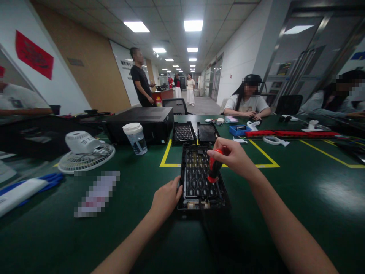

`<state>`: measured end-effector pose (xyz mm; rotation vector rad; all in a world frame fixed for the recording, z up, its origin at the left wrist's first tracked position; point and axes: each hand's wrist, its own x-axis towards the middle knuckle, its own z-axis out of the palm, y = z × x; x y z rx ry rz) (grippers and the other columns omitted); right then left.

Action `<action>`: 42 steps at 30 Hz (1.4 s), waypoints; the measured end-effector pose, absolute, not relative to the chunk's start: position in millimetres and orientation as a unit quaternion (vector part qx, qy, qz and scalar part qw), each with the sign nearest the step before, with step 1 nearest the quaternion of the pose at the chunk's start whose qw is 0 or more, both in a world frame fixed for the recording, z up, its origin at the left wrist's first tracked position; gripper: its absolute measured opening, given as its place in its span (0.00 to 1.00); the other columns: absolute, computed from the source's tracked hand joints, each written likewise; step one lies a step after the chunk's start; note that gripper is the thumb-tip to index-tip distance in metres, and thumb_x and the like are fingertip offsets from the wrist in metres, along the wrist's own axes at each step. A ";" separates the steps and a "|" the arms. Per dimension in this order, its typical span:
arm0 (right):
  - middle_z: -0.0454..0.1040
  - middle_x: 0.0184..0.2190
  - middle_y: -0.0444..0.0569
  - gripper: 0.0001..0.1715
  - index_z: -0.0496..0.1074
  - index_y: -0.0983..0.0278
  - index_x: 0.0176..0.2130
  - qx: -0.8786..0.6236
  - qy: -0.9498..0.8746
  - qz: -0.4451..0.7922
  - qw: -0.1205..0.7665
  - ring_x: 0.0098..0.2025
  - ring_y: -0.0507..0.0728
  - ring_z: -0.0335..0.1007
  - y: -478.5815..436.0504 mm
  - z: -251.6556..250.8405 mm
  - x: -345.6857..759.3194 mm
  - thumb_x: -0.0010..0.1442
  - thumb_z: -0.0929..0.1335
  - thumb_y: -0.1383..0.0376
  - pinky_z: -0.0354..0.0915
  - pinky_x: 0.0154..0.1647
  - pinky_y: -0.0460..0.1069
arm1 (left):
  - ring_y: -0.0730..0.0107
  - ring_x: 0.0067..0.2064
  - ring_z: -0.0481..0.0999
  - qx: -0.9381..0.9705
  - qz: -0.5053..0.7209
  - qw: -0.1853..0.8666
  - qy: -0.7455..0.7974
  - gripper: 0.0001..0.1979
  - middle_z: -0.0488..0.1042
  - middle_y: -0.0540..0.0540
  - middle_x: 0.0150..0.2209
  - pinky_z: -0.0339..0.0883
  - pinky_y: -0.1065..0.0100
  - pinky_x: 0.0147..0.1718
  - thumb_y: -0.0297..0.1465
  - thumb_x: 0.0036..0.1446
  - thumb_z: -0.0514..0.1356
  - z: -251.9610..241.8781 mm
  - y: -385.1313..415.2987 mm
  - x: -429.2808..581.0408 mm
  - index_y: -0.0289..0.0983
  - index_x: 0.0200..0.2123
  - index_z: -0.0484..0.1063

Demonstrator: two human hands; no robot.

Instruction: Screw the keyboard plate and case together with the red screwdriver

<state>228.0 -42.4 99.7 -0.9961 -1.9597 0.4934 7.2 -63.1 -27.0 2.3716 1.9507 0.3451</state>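
Note:
A black rectangular case (195,179) lies on the green table, its inside lined with rows of dark rounded cells. At its near end a light strip (196,205) and some dark cable show. My left hand (167,196) grips the left edge of the case, fingers along the outer wall. Above the right side of the case, my right hand (232,156) is closed around the top of a red and black screwdriver (214,167). The screwdriver points down at the near right part of the case; its tip is too dark to make out.
Two black trays (184,133) stand beyond the case. Left are a lidded clear cup (137,140), a white fan (85,152) and a large black box (139,120). A blue bin (238,130) and white tape roll (272,140) lie right. People sit and stand around.

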 end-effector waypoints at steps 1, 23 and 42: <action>0.59 0.20 0.41 0.21 0.54 0.64 0.21 -0.405 -0.786 0.187 0.428 0.22 0.47 0.51 -42.6 99.8 227.8 0.53 0.66 0.56 0.46 0.21 0.45 | 0.67 0.38 0.74 0.767 0.111 0.025 0.632 0.20 0.73 0.45 0.42 0.65 0.68 0.33 0.38 0.61 0.43 -26.3 -63.3 7.5 0.43 0.55 0.56; 0.55 0.16 0.39 0.23 0.53 0.64 0.20 -0.468 -0.776 0.005 0.423 0.19 0.47 0.50 -53.3 101.9 218.1 0.55 0.65 0.54 0.45 0.21 0.45 | 0.67 0.38 0.74 0.767 0.106 0.031 0.632 0.20 0.73 0.45 0.42 0.65 0.69 0.33 0.39 0.60 0.44 -24.4 -63.7 8.0 0.43 0.55 0.55; 0.53 0.14 0.40 0.24 0.51 0.63 0.18 -0.536 -0.730 -0.115 0.407 0.17 0.48 0.48 -59.9 101.6 211.3 0.55 0.64 0.53 0.44 0.22 0.46 | 0.67 0.38 0.74 0.763 0.095 0.032 0.639 0.20 0.73 0.44 0.43 0.65 0.69 0.34 0.38 0.60 0.44 -22.6 -64.9 9.0 0.43 0.55 0.55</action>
